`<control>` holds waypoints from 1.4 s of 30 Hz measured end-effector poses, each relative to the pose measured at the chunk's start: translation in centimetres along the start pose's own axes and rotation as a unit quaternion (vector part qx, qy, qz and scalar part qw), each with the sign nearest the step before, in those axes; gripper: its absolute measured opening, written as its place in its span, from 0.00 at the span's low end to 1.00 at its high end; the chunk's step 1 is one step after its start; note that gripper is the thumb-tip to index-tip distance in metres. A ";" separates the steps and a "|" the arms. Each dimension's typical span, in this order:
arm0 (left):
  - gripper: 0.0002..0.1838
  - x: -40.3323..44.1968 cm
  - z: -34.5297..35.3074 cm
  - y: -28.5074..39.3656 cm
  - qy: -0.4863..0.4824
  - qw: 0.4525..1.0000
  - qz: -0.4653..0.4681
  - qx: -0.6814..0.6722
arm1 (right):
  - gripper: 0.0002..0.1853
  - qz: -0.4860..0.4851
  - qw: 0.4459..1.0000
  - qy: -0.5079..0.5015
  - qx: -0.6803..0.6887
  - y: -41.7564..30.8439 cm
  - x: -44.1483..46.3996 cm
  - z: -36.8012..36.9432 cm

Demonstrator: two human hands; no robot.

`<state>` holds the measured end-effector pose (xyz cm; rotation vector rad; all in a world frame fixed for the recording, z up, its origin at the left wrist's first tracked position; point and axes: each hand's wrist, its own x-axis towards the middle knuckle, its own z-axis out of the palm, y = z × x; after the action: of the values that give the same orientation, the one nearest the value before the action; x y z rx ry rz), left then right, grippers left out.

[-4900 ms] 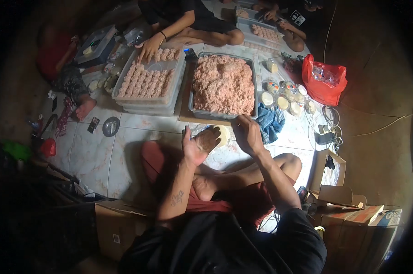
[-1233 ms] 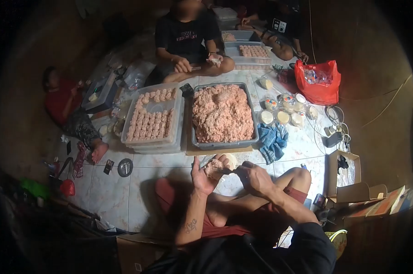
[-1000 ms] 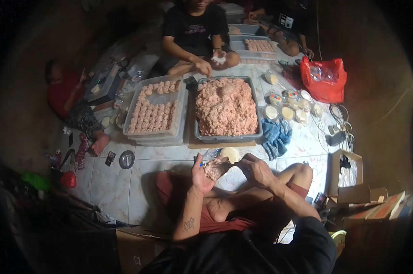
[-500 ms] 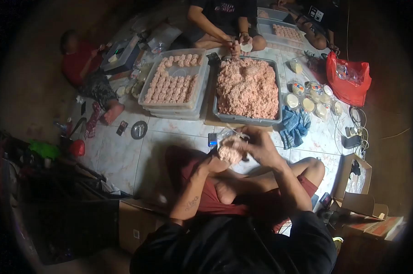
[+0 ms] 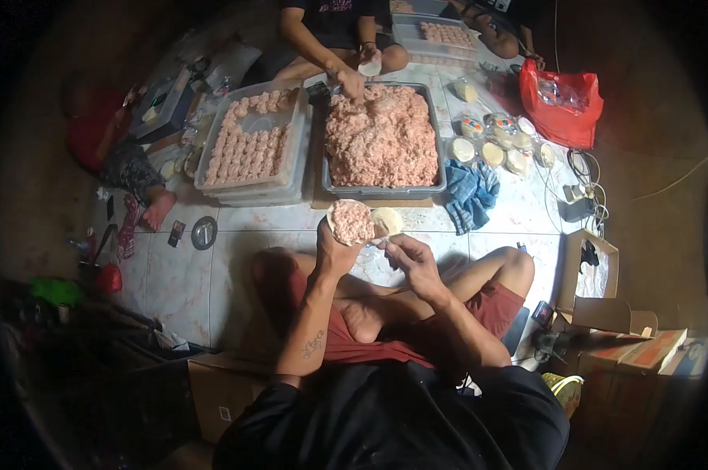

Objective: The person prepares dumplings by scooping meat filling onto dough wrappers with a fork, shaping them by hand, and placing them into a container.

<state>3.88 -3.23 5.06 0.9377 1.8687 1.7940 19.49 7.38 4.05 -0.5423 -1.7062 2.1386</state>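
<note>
My left hand (image 5: 340,254) is raised above my crossed legs, its fingers wrapped round a pale round wrapper heaped with minced meat (image 5: 351,222). Right beside that meat is a bare pale round wrapper (image 5: 388,220), close to the left fingertips; which hand bears it is unclear. My right hand (image 5: 413,262) is closed in a pinch just below the bare wrapper, on something thin that I cannot make out. Ahead of both hands is a grey tub (image 5: 385,190) piled with minced meat (image 5: 381,137).
Left of the tub, a clear plastic box (image 5: 252,188) holds rows of meat balls. Wrapper packs (image 5: 492,153), a blue cloth (image 5: 473,197) and a red bag (image 5: 561,110) lie right. Across the tub, a co-worker's hand (image 5: 351,82) touches the meat. Another person sits left.
My hands have drawn apart; the right came off the meat to the lower right. The meat-topped wrapper now faces up with the bare wrapper beside it. The whole view has shifted.
</note>
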 end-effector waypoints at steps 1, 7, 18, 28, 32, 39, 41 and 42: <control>0.19 0.2 0.2 0.0 -0.013 1.000 -0.015 -0.015 | 0.08 -0.001 1.000 0.003 0.000 -0.8 0.5 -0.4; 0.20 -0.2 -1.2 1.8 -0.004 0.985 -0.027 0.172 | 0.05 -0.187 0.923 0.065 -0.331 -3.6 0.6 -1.5; 0.18 -0.9 -1.6 0.4 0.075 0.992 -0.005 0.106 | 0.09 -0.113 0.921 0.181 -0.326 -0.9 7.5 -4.6; 0.19 -1.8 -2.3 1.2 -0.003 0.996 0.017 0.083 | 0.05 -0.159 0.781 0.013 -0.604 -3.2 14.1 -13.1; 0.17 -1.4 -1.8 0.8 0.049 0.997 -0.056 0.034 | 0.06 -0.213 0.778 0.099 -0.583 -3.5 10.5 -14.8; 0.22 0.4 0.0 1.7 0.058 0.997 0.054 0.012 | 0.07 0.046 0.999 -0.013 0.023 -1.9 0.6 -4.4; 0.24 0.4 0.6 1.7 0.065 0.996 0.066 -0.020 | 0.06 0.050 0.998 -0.015 0.037 0.4 -0.4 -1.8; 0.25 0.4 0.9 1.5 0.061 0.994 0.053 -0.072 | 0.07 0.033 0.998 -0.013 0.045 1.2 -0.3 -0.9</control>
<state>4.55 -2.40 6.50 0.9077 1.7624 2.0617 20.20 7.70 2.72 -0.5549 -1.6158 2.2651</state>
